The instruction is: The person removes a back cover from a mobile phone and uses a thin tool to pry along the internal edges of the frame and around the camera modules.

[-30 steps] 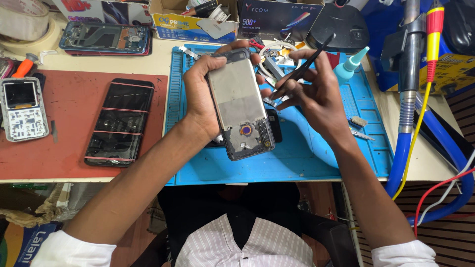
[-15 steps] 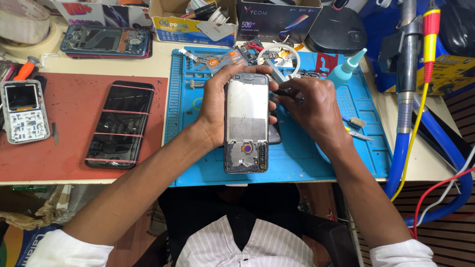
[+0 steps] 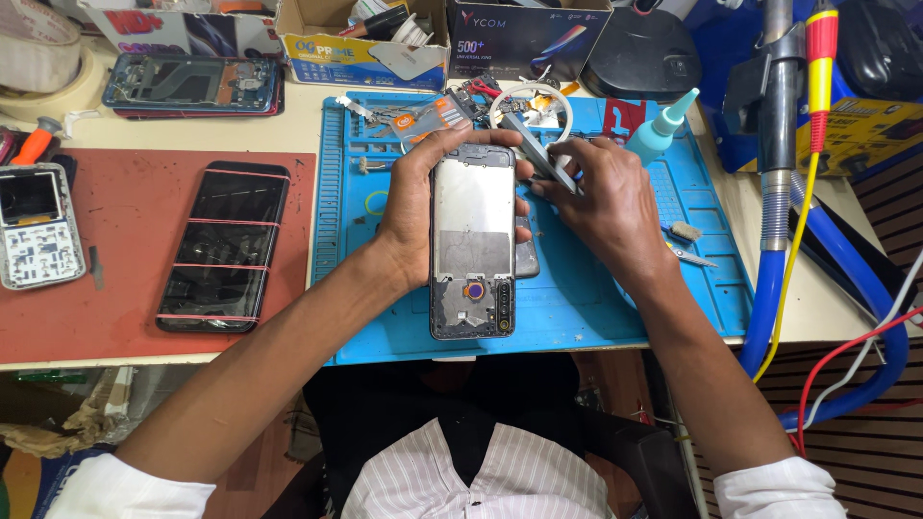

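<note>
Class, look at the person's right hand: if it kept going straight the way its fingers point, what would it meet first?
The right hand points left toward the opened grey smartphone frame held by the left hand; it would probably meet the frame's right edge first, though depth is unclear.

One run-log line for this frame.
left hand: grips opened phone | right hand: tweezers at phone's upper right edge | surface: blue repair mat

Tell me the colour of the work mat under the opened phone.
Blue work mat, seen in the head view, beneath the opened phone held by the left hand.
</note>
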